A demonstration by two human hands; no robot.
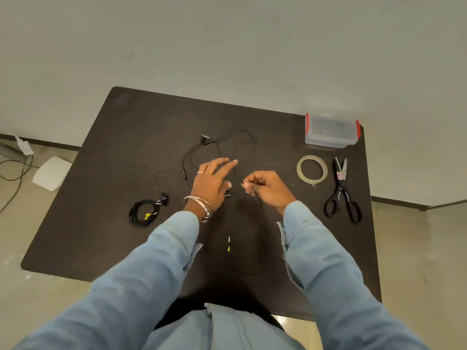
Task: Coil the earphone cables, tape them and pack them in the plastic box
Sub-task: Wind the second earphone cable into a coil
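Observation:
On the dark table (131, 137) my right hand (264, 189) pinches a black earphone cable (261, 248) that loops down toward me and ends in a jack plug (229, 242). My left hand (212, 184) has its fingers spread, and an earbud shows under its thumb; whether the thumb holds it is unclear. A second loose earphone (206, 141) lies uncoiled behind the hands. A coiled earphone bundle (144, 213) with a yellow tag lies at the left. The clear plastic box (331, 132) with red clips stands at the back right. A tape roll (312, 169) lies in front of it.
Black scissors (341, 195) lie at the right edge beside the tape roll. On the floor to the left are a white flat object (51, 173) and loose cords (15, 170). The wall rises behind the table.

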